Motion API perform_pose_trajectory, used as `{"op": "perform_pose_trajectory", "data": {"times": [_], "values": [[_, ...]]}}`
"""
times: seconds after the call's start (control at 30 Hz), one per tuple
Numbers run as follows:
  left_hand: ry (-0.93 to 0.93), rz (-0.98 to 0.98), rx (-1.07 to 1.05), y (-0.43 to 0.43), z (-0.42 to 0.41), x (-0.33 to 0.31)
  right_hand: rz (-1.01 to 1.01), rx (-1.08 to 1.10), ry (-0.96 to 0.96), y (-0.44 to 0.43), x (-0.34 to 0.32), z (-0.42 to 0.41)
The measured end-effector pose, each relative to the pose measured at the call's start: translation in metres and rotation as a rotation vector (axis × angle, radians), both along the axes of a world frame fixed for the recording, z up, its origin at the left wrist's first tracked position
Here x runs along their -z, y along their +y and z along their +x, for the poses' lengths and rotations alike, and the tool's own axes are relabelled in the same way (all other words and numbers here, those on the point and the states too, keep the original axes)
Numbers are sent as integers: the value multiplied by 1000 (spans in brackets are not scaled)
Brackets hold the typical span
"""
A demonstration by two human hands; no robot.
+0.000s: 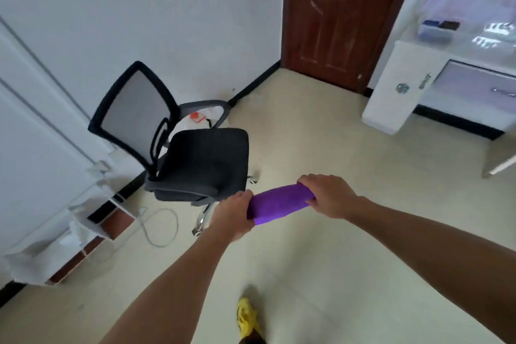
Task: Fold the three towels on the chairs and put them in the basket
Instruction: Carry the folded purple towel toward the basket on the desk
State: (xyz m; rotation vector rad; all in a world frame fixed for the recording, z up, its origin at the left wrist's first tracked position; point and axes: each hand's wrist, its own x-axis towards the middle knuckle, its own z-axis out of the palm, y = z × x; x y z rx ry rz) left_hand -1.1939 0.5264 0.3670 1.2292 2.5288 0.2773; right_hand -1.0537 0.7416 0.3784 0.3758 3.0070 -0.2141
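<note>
Head view: a folded purple towel (280,203) hangs in mid-air at lower centre of the frame; the left hand (234,213) closes its grip on one end; the right hand (326,195) clamps the other; a black office chair (201,162) stands bare at centre left.

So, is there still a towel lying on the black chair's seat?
No, the black chair seat is bare; the purple towel is held between both hands.

I'm in an office-like room: black mesh swivel chair (178,145) at ten o'clock, brown door (337,17) at one, white desk (396,86) at two.
</note>
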Motion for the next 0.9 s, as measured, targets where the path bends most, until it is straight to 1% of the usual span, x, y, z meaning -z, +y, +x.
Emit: {"op": "perform_pose_trajectory", "data": {"times": [0.1,0.23,0.4,0.5,0.6,0.63,0.77,0.8,0.9], "values": [[50,12,126,88,-15,-6,-2,123,0,72,-4,7],[65,26,286,207,-43,-11,5,269,5,168,-8,3],[127,68,479,362,-86,-29,38,449,69,286,-25,-10],[176,61,589,450,-102,-53,58,546,124,346,-44,-12],[189,67,656,509,-105,-66,77,587,150,384,-56,-6],[190,83,691,542,-103,-67,91,619,157,410,-58,-1],[171,85,783,631,-93,-68,98,699,137,487,-59,14],[184,79,802,679,-87,-62,104,728,141,532,-51,21],[171,75,818,723,-86,-64,112,723,123,574,-50,25]]}}
